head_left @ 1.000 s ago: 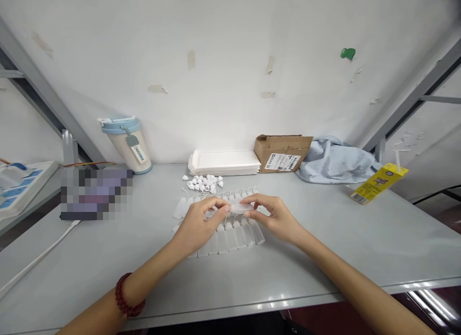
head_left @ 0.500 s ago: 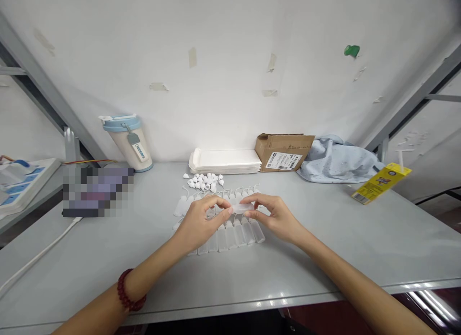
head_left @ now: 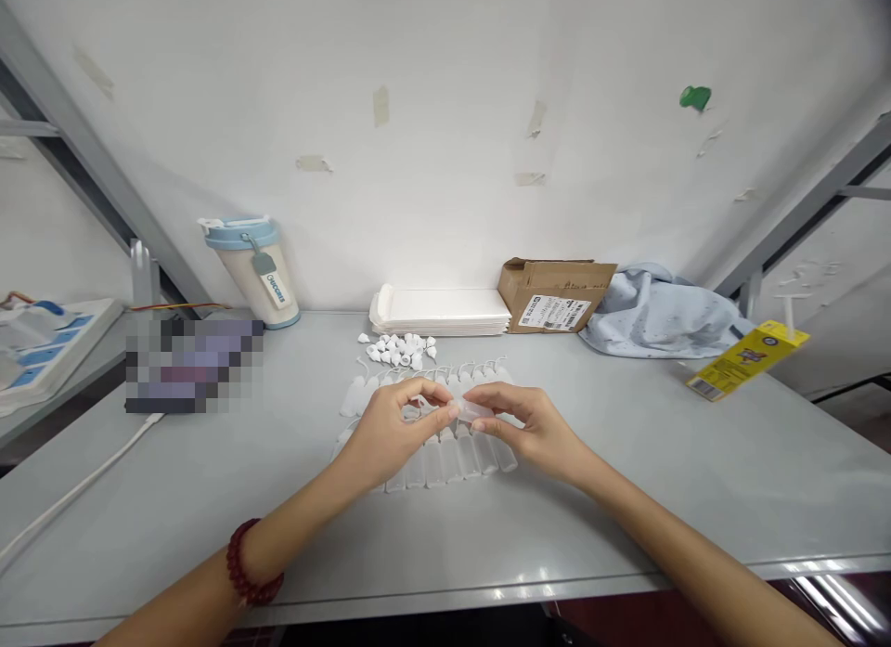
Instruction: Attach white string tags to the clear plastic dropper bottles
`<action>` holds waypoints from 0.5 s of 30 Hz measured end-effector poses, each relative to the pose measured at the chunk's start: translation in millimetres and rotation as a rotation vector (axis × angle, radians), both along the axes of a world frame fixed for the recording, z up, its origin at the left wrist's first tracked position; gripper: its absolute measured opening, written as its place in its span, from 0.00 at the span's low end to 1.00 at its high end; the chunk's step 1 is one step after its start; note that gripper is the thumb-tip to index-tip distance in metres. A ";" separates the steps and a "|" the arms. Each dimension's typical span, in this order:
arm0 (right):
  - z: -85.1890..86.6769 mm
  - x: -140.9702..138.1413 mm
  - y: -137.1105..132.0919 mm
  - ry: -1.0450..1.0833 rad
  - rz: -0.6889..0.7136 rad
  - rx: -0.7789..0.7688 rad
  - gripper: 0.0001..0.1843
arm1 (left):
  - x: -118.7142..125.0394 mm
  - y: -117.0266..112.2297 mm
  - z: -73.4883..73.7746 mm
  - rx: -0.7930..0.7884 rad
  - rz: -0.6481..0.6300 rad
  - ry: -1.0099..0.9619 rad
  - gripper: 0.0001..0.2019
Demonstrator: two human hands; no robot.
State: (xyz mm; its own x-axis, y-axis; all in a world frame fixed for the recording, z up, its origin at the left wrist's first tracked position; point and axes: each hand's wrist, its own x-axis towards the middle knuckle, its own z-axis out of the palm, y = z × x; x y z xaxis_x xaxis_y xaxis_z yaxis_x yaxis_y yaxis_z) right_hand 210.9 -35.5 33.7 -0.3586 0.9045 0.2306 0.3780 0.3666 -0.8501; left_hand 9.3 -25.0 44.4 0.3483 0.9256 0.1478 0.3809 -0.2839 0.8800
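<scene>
A small translucent plastic bottle [head_left: 473, 410] is held crosswise between my two hands above the table. My right hand [head_left: 543, 433] grips its body between thumb and fingers. At the bottle's other end, my left hand [head_left: 400, 429] has thumb and fingertips pinched together; whether a cap is between them is hidden. Below the hands lie rows of similar translucent bottles [head_left: 432, 463], the nearer row partly covered by my left hand. Another row of bottles with thin curved loops [head_left: 355, 394] lies behind. Small white caps [head_left: 404, 352] are heaped beyond them.
White flat trays [head_left: 442, 310] are stacked by the wall, beside a cardboard box [head_left: 557, 299] and a light blue cloth [head_left: 658, 313]. A yellow drink carton [head_left: 748, 359] stands tilted at right. On the left are a tumbler [head_left: 254, 271], a blurred-out device [head_left: 195, 364] and a white cable [head_left: 83, 480].
The view has shifted slightly. My right fingers now cover more of the bottle, and it is tilted a little differently. My left hand stays pinched at its end.
</scene>
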 end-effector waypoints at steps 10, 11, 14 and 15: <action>2.9 -7.2 -9.3 0.068 0.103 -0.028 0.20 | 3.6 -1.7 0.1 -0.034 -0.062 -0.062 0.10; 3.0 -7.9 -9.8 0.078 0.111 -0.023 0.19 | 4.1 -2.1 -0.6 -0.021 -0.064 -0.054 0.10; 3.0 -9.5 -10.7 0.087 0.097 -0.009 0.18 | 4.7 -3.2 -2.8 0.007 -0.069 -0.041 0.10; 3.0 -9.8 -10.8 0.090 0.095 -0.004 0.18 | 4.7 -3.6 -3.3 0.012 -0.069 -0.037 0.10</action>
